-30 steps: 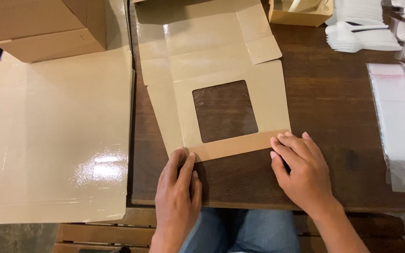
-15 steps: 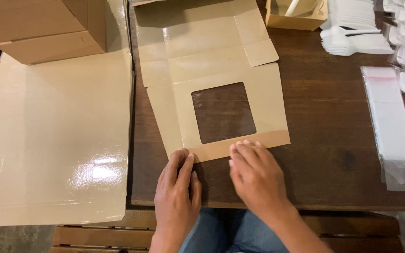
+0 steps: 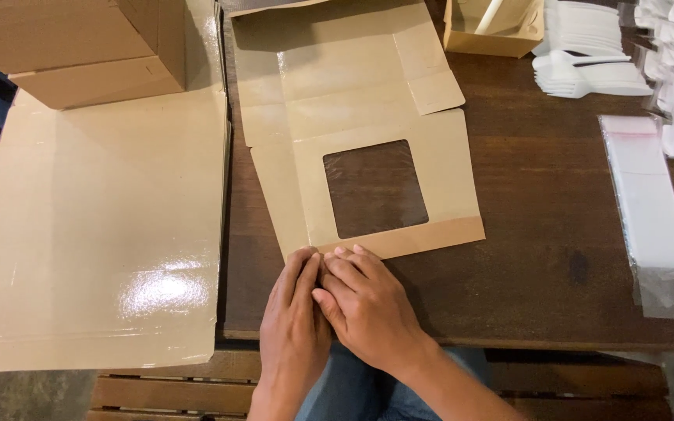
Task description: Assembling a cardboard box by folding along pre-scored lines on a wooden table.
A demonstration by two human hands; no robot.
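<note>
1. Your left hand [image 3: 294, 316] lies flat at the bottom middle of the frame, fingers pressed together, tips on the near left corner of the flat brown box [image 3: 368, 148].
2. Your right hand [image 3: 368, 304] lies just beside it, touching it, fingers together and flat, tips on the same folded edge.
3. The flat brown box lies unfolded on the dark wooden table [image 3: 555, 242] in the middle of the frame, with 1 clear square window [image 3: 374, 189].
4. A shiny brown sheet [image 3: 95, 234] fills the left side.
5. A clear plastic bag [image 3: 653, 214] lies at the right.
6. White spoons [image 3: 590, 66] lie stacked at the upper right.
</note>
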